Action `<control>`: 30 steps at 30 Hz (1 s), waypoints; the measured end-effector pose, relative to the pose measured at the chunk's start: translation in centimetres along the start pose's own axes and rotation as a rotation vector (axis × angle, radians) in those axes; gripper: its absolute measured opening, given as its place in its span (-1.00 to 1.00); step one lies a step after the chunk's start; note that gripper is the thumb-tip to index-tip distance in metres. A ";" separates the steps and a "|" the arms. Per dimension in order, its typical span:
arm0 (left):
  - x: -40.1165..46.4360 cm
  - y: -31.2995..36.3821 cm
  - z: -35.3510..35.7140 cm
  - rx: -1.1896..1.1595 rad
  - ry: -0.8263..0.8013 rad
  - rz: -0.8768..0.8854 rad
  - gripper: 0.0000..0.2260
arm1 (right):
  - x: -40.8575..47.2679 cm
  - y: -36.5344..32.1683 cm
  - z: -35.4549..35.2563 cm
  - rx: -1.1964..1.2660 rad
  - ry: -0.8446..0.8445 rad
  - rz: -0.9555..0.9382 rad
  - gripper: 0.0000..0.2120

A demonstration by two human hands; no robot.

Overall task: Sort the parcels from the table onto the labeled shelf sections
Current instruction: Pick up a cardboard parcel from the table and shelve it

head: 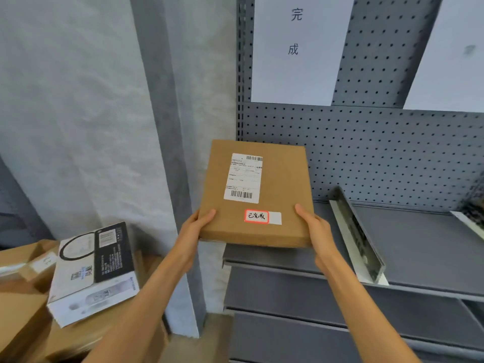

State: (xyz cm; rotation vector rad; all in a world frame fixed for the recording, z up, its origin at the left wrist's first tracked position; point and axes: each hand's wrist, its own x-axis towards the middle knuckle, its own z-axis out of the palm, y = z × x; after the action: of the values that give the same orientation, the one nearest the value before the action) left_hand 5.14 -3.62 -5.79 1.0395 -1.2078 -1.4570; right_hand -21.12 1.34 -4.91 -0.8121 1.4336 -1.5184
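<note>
Light is even, soft and fairly bright, no hard glare anywhere. My hands cast only a faint shadow under the flat parcel (256, 195) I hold; its shipping label is legible as print but too small to read. Boxes at lower left (91, 273) are smeared with motion blur. Wide-angle bending shows at the edges: shelf (419, 239) lines and pegboard (379, 153) tilt and curve. Overall slightly soft, compressed look.

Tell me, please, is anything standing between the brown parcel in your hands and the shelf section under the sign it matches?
Nothing visible does. Both the left hand and right hand hold the brown parcel over the shelf's left end, below the sign. The bare shelf lies ahead; the metal divider stands off to the right.
</note>
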 end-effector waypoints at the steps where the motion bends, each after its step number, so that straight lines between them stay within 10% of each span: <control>1: 0.7 -0.5 0.5 0.002 -0.015 -0.018 -0.42 | 0.5 0.3 -0.7 0.000 0.012 0.014 -0.68; 16: 5.6 -4.3 3.6 0.109 0.114 -0.166 -0.81 | 4.2 1.7 -3.7 -0.014 0.024 0.114 -0.68; 30: 5.5 -4.2 4.6 0.153 0.074 -0.244 -0.79 | 4.5 1.7 -4.9 -0.068 0.070 0.170 -0.78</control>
State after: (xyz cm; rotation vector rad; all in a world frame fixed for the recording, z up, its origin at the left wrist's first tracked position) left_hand -0.96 -7.87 -9.45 1.3733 -1.1850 -1.5133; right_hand -27.09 -0.66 -7.63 -0.6649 1.5722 -1.3866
